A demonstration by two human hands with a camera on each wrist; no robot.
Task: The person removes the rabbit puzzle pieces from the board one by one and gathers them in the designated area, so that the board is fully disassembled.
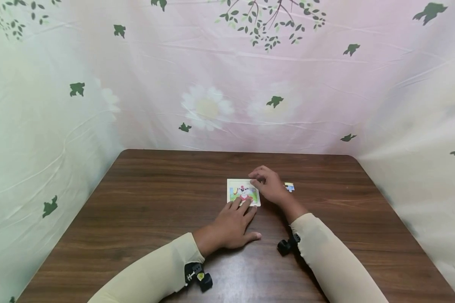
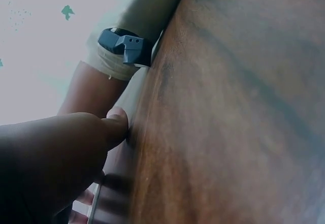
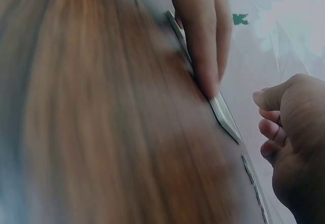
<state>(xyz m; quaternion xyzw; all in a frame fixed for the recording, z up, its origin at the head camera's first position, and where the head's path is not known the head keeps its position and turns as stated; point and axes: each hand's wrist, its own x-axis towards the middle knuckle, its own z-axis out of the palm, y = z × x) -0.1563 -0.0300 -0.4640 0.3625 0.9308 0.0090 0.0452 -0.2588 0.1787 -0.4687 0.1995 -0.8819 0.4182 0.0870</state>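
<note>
Head view: puzzle board [image 1: 244, 191] is lying flat on the brown table [image 1: 167, 202]

Nearest, the left hand [image 1: 233, 225] is stretching its fingers out straight, the tips resting on the board's near edge. The right hand [image 1: 270, 185] is hovering at the far right corner, fingers loosely bent, gripping nothing visible. A puzzle piece [image 1: 289, 187] is lying just beside that hand, right of the board. Farther back, a floral cloth [image 1: 151, 84] is hanging behind the table.
</note>
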